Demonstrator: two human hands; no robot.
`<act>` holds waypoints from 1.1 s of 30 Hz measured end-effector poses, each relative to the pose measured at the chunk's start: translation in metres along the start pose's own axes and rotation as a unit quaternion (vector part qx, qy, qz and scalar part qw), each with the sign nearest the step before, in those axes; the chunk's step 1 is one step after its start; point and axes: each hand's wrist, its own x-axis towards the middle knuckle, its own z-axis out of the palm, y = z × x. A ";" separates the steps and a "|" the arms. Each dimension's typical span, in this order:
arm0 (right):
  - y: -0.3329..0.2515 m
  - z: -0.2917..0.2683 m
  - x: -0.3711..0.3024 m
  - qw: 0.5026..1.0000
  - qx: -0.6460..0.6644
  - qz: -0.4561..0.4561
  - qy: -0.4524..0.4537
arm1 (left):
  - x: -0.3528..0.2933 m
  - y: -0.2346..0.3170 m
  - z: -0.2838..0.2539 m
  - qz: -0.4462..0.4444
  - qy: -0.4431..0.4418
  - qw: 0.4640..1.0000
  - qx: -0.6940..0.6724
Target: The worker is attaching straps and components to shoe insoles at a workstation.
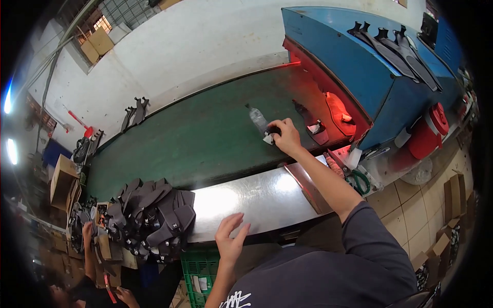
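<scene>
My right hand reaches over the green conveyor belt, its fingers closed on the dark near end of a flat grey strap-like piece. A small white patch shows at that end, and a narrow dark tab at the far one. My left hand is open in front of the metal table edge, fingers apart, holding nothing. Right of my right hand, a dark piece with a white patch lies on the belt. Beyond it, another such piece looks orange-red under the red glow.
A heap of dark grey pieces covers the left of the metal table. The blue machine stands at right, several pieces on top. Green-handled scissors and a red container sit at right. A co-worker's hand is lower left.
</scene>
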 end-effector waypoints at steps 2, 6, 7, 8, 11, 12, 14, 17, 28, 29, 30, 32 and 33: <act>-0.024 -0.011 -0.009 0.999 0.029 0.001 -0.027 | 0.011 0.001 0.003 -0.034 -0.003 0.998 -0.051; -0.059 -0.034 -0.062 0.888 0.358 0.152 -0.246 | 0.038 0.006 0.015 -0.069 -0.054 0.987 -0.135; -0.063 -0.038 -0.079 0.875 0.364 0.177 -0.266 | 0.042 0.011 0.019 -0.072 -0.064 0.980 -0.173; -0.067 -0.043 -0.093 0.862 0.370 0.200 -0.283 | 0.046 0.015 0.024 -0.072 -0.075 0.972 -0.210; -0.073 -0.053 -0.123 0.834 0.372 0.218 -0.344 | 0.052 0.011 0.029 -0.116 -0.126 0.943 -0.287; -0.073 -0.054 -0.131 0.853 0.343 0.186 -0.348 | 0.051 0.007 0.030 -0.128 -0.124 0.942 -0.286; -0.069 -0.053 -0.144 0.855 0.329 0.153 -0.369 | 0.045 -0.005 0.033 -0.171 -0.159 0.933 -0.275; -0.066 -0.054 -0.158 0.864 0.304 0.098 -0.390 | 0.041 -0.007 0.034 -0.135 -0.179 0.951 -0.214; -0.075 -0.052 -0.176 0.925 0.266 0.070 -0.260 | 0.023 -0.001 0.042 -0.156 -0.145 0.941 -0.264; -0.079 -0.054 -0.178 0.925 0.266 0.072 -0.260 | 0.022 0.000 0.045 -0.135 -0.136 0.943 -0.272; -0.085 -0.058 -0.177 0.933 0.238 0.076 -0.259 | 0.020 -0.004 0.046 -0.136 -0.135 0.943 -0.271; -0.094 -0.061 -0.176 0.939 0.210 0.081 -0.259 | 0.014 -0.015 0.047 -0.182 -0.099 0.944 -0.257; -0.096 -0.062 -0.176 0.953 0.176 0.049 -0.240 | 0.014 -0.015 0.049 -0.183 -0.101 0.944 -0.257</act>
